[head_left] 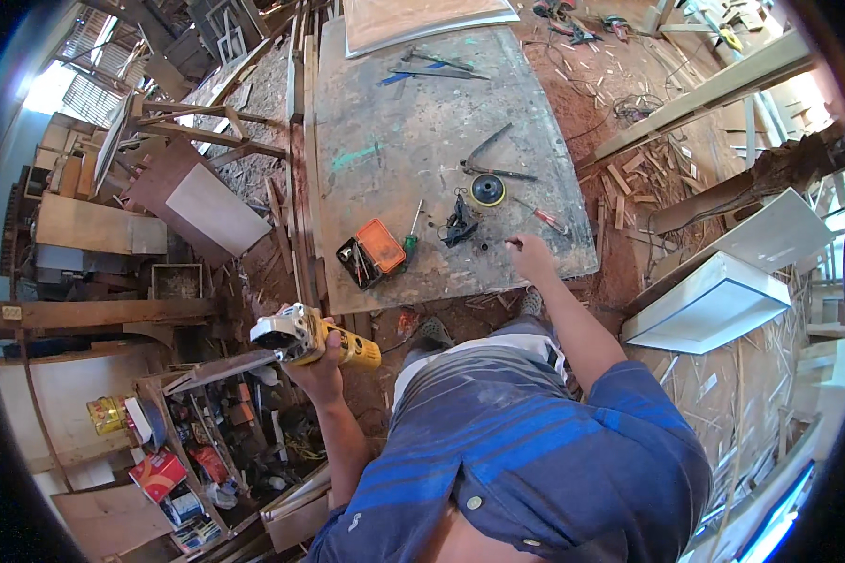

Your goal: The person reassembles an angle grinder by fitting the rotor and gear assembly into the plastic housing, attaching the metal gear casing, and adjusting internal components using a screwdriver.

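My left hand [317, 373] grips a yellow angle grinder [359, 351] with a silver metal head, held up off the near left corner of the worktable [385, 113]. Fingers drawn together, my right hand [531, 257] hovers by the table's near right edge; a small dark thing may be in its fingertips, too small to name. Close to it lie a red-handled screwdriver [551, 221], a round black pad with a yellow rim [487, 190] and a black corded object [458, 223]. Farther left are a green-handled screwdriver [413, 235] and an open orange-and-black case [380, 244] of small parts.
A V-shaped dark metal tool [488, 150] and more long tools [438, 73] lie farther up the table, below a pale board [422, 23]. Left stands a crowded tool shelf [230, 413]; right, a white box-like panel [709, 305] and a long timber [704, 98].
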`<state>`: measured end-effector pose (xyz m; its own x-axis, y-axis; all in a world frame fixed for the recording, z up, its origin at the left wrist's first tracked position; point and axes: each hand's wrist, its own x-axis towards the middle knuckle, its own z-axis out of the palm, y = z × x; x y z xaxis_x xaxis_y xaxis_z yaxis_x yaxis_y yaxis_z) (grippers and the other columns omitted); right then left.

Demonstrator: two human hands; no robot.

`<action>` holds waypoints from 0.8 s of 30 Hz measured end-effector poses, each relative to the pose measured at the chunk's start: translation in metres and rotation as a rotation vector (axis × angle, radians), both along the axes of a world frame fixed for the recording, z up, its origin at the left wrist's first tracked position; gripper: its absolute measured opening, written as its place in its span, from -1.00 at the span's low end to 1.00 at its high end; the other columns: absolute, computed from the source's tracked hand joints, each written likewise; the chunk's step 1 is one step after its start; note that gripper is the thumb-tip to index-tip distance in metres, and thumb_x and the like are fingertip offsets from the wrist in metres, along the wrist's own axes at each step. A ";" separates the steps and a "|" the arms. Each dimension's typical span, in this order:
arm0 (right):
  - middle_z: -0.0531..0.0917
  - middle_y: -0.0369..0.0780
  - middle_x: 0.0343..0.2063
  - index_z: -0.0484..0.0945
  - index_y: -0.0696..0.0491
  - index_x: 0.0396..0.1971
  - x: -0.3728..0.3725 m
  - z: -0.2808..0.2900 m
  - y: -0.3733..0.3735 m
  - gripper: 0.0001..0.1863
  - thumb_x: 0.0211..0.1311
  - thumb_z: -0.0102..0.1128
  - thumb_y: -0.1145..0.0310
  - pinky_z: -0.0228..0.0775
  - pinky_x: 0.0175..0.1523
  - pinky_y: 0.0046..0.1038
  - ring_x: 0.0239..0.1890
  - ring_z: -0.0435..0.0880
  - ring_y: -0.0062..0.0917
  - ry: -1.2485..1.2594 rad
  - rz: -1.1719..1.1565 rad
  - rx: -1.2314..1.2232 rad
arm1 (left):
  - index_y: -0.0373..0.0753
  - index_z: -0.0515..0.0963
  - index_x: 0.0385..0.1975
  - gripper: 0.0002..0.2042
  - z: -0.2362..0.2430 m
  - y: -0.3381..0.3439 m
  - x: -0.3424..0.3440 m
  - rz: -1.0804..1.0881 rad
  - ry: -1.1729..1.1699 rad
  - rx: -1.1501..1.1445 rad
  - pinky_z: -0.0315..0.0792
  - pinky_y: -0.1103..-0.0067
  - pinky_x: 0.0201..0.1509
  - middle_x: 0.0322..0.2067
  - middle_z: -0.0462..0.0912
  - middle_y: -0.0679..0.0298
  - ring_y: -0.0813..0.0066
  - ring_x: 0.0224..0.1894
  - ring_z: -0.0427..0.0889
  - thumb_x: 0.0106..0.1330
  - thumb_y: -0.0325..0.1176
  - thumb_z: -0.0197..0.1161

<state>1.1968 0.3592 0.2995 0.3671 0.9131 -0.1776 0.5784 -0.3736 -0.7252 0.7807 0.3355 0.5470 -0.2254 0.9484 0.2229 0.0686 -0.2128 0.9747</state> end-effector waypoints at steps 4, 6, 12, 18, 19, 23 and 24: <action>0.84 -0.01 -0.19 0.80 0.08 -0.06 -0.011 -0.025 0.044 -0.66 0.33 0.42 0.16 0.64 0.07 -0.14 -0.08 0.83 -0.12 -0.037 0.057 0.015 | -0.36 0.46 0.32 -0.25 0.000 -0.001 0.003 -0.007 0.107 0.044 0.74 0.25 0.17 0.08 0.72 0.06 0.20 0.06 0.79 0.13 -0.31 0.67; 0.82 0.01 -0.13 0.72 0.09 0.07 -0.058 -0.015 0.071 -0.52 0.30 0.46 0.08 0.62 0.11 -0.10 -0.01 0.81 -0.09 -0.079 0.048 -0.070 | -0.38 0.37 0.40 -0.14 0.000 -0.008 -0.002 0.030 0.071 0.100 0.74 0.20 0.27 0.15 0.65 0.05 0.20 0.20 0.71 0.08 -0.39 0.71; 0.78 0.03 -0.08 0.66 0.08 -0.04 -0.101 -0.018 0.100 -0.43 0.15 0.52 -0.08 0.61 0.15 -0.02 0.06 0.77 -0.01 -0.111 0.002 -0.190 | -0.37 0.40 0.35 -0.14 -0.008 -0.004 -0.017 -0.067 0.256 0.054 0.72 0.29 0.25 0.21 0.63 0.03 0.20 0.20 0.72 0.04 -0.32 0.76; 0.79 0.08 -0.28 0.69 0.10 -0.17 -0.141 0.045 0.120 -0.66 0.18 0.41 0.16 0.64 0.04 -0.03 -0.10 0.81 -0.01 -0.051 -0.113 -0.047 | -0.43 0.42 0.36 -0.16 -0.015 0.003 -0.047 -0.100 0.253 0.027 0.75 0.28 0.25 0.25 0.61 -0.02 0.17 0.22 0.72 0.10 -0.27 0.73; 0.79 0.09 -0.29 0.71 0.11 -0.17 -0.140 0.058 0.124 -0.65 0.17 0.40 0.17 0.64 0.03 -0.04 -0.12 0.81 0.00 0.009 -0.157 -0.022 | -0.44 0.40 0.38 -0.11 -0.024 0.008 -0.055 -0.135 0.269 0.037 0.75 0.29 0.22 0.27 0.61 -0.03 0.21 0.18 0.74 0.06 -0.29 0.75; 0.81 0.08 -0.24 0.72 0.15 -0.08 -0.095 0.079 0.120 -0.59 0.13 0.40 0.21 0.65 0.04 -0.10 -0.13 0.82 0.01 0.012 -0.379 0.189 | -0.45 0.42 0.40 -0.08 -0.035 0.028 -0.063 -0.273 0.294 -0.055 0.74 0.34 0.17 0.20 0.68 -0.01 0.27 0.11 0.77 -0.01 -0.36 0.77; 0.82 0.07 -0.23 0.72 0.17 -0.07 -0.080 0.086 0.111 -0.58 0.12 0.41 0.22 0.64 0.03 -0.11 -0.13 0.82 0.01 0.004 -0.418 0.176 | -0.45 0.45 0.41 -0.05 -0.028 0.038 -0.060 -0.318 0.426 0.006 0.72 0.40 0.15 0.09 0.76 0.08 0.34 0.06 0.80 -0.06 -0.37 0.80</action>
<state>1.1164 0.4702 0.3852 0.7106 0.7027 -0.0352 0.4011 -0.4456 -0.8004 0.7203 0.3736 0.5193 0.1852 0.9536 0.2373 0.3895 -0.2929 0.8732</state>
